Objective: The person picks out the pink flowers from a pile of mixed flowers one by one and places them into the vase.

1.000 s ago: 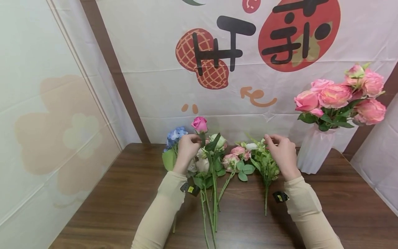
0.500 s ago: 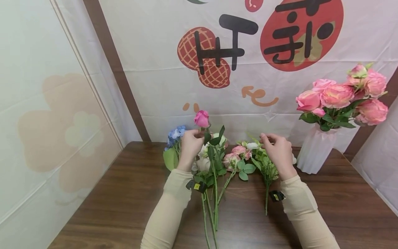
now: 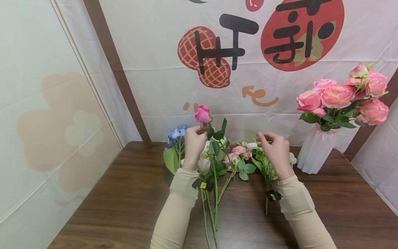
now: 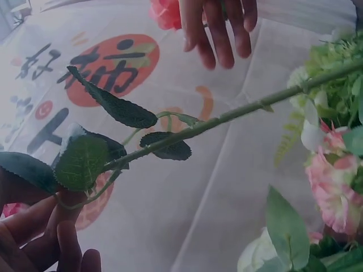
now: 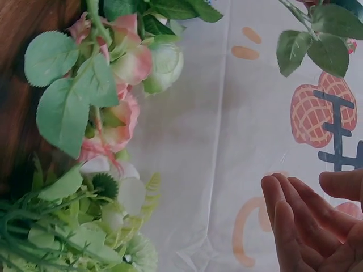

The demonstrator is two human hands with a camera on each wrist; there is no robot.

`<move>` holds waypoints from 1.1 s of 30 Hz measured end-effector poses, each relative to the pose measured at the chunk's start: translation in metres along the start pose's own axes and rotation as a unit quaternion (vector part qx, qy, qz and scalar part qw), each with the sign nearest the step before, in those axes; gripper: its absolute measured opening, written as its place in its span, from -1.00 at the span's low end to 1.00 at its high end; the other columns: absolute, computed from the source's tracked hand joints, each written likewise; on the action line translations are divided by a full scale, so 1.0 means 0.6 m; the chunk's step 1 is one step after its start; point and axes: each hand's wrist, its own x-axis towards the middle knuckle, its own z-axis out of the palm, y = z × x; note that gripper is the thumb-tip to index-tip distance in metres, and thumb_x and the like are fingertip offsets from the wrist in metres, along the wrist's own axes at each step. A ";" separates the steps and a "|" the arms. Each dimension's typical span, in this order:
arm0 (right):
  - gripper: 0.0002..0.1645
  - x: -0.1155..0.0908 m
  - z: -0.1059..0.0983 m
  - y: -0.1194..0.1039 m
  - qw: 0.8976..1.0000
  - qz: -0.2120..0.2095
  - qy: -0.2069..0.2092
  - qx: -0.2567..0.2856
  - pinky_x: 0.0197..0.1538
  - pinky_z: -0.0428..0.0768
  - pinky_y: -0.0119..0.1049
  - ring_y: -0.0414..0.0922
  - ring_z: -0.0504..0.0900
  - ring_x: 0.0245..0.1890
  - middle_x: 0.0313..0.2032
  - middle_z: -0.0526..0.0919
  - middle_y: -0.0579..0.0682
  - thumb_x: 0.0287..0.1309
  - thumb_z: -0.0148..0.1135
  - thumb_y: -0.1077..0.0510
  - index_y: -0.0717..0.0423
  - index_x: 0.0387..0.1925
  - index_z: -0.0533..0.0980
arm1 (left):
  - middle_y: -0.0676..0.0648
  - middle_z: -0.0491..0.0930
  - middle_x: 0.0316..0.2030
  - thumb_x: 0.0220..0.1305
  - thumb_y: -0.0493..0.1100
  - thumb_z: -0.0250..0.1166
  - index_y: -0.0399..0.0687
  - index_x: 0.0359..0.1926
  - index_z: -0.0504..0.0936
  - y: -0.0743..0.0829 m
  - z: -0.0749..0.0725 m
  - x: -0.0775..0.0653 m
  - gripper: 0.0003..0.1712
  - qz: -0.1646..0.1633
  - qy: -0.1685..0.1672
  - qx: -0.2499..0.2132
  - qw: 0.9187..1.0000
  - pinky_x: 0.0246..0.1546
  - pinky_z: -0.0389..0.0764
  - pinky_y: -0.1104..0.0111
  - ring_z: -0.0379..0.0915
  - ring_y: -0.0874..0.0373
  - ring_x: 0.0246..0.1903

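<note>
My left hand [image 3: 196, 145] pinches the stem [image 4: 227, 116] of a pink rose [image 3: 202, 113] just below its bloom. In the left wrist view the stem slants up to the right, with dark green leaves [image 4: 82, 161] by the fingers. My right hand [image 3: 275, 150] is raised above the green foliage bunch [image 3: 266, 166], holding nothing; its fingers are loosely bent in the right wrist view. Between the hands lie pale pink flowers [image 3: 238, 150] and white flowers [image 3: 204, 164]. My left hand partly hides the white ones.
A white vase [image 3: 315, 150] of pink peonies [image 3: 337, 95] stands at the table's back right. A blue hydrangea [image 3: 176, 134] lies left of my left hand. Several green stems [image 3: 215, 207] run toward the front of the brown table [image 3: 109, 207]. A printed cloth [image 3: 155, 90] hangs behind.
My left hand has moved right and up, raising the pink rose. My right hand has shifted a little to the left, with nothing in it.
</note>
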 end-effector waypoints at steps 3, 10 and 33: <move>-0.48 0.001 0.003 -0.005 1.000 -0.007 0.008 0.005 -0.51 0.54 -0.31 -0.06 0.74 -0.40 -0.34 0.76 0.03 0.29 0.02 -0.23 0.06 -0.17 0.67 | -0.10 0.73 -0.42 0.01 -0.13 0.44 -0.11 -0.40 0.77 0.006 0.005 -0.002 -0.85 0.006 0.004 -0.002 1.000 -0.30 0.46 0.32 0.62 0.08 -0.33; -0.55 0.001 0.007 -0.023 0.999 -0.025 0.017 0.034 -0.58 0.48 -0.45 -0.02 0.74 -0.40 -0.38 0.75 0.04 0.27 0.09 -0.18 0.07 -0.20 0.67 | -0.11 0.71 -0.51 0.05 -0.17 0.42 -0.10 -0.41 0.77 0.016 0.013 -0.009 -0.90 0.026 0.014 -0.015 0.999 -0.52 0.34 0.41 0.43 0.20 -0.57; -0.81 -0.016 -0.006 -0.085 0.987 -0.107 0.063 0.103 -0.29 0.53 -0.65 -0.39 0.66 -0.44 -0.39 0.76 -0.03 0.12 0.33 0.05 0.01 -0.25 0.71 | -0.14 0.74 -0.36 0.12 -0.18 0.39 -0.12 -0.30 0.77 0.036 0.052 -0.040 -0.87 0.090 -0.017 -0.117 0.989 -0.22 0.63 0.36 0.68 0.15 -0.31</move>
